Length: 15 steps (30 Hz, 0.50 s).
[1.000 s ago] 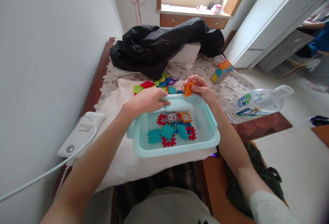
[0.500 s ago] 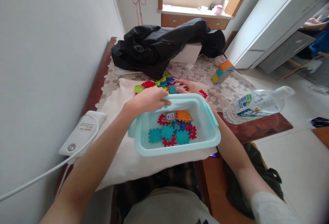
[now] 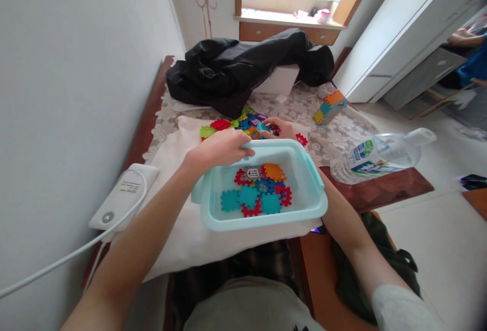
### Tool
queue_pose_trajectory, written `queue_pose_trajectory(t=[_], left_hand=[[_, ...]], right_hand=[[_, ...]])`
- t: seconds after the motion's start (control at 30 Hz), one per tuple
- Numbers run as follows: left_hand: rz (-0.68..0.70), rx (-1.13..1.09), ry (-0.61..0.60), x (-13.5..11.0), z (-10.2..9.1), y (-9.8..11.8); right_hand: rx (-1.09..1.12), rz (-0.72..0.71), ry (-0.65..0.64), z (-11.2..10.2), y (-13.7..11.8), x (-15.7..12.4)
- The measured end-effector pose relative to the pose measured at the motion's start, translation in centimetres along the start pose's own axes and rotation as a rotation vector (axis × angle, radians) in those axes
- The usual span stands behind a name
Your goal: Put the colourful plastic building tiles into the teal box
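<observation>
A pale teal plastic bin sits at the table's near edge on a white cloth. Inside it lie several flat interlocking puzzle tiles in teal, red, orange and blue. My left hand grips the bin's far rim, fingers curled over it. Beyond the bin, my right hand is down on a heap of loose coloured tiles, fingers closing on a teal tile. One red tile lies apart to the right.
A white device with a cable lies at the left by the wall. A black jacket covers the back of the table. A small block of joined tiles and a tipped clear water bottle sit to the right.
My right hand let an orange tile drop into the bin, then reached past the rim to the loose heap and closed on a teal tile. My left hand stayed on the rim.
</observation>
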<state>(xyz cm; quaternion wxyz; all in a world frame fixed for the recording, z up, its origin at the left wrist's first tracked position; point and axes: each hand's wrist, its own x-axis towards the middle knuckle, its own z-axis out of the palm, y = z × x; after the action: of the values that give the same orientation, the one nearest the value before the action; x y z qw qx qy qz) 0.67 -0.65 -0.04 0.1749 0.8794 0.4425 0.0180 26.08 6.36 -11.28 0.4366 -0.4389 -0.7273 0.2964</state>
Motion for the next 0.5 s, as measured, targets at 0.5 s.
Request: queue_pose_trajectory(t=[0.5], left_hand=[[-0.010,0.034,-0.004,-0.2,-0.1,0.3]], right_hand=[[0.752,0.180,-0.103,-1.4,-4.4,-0.9]])
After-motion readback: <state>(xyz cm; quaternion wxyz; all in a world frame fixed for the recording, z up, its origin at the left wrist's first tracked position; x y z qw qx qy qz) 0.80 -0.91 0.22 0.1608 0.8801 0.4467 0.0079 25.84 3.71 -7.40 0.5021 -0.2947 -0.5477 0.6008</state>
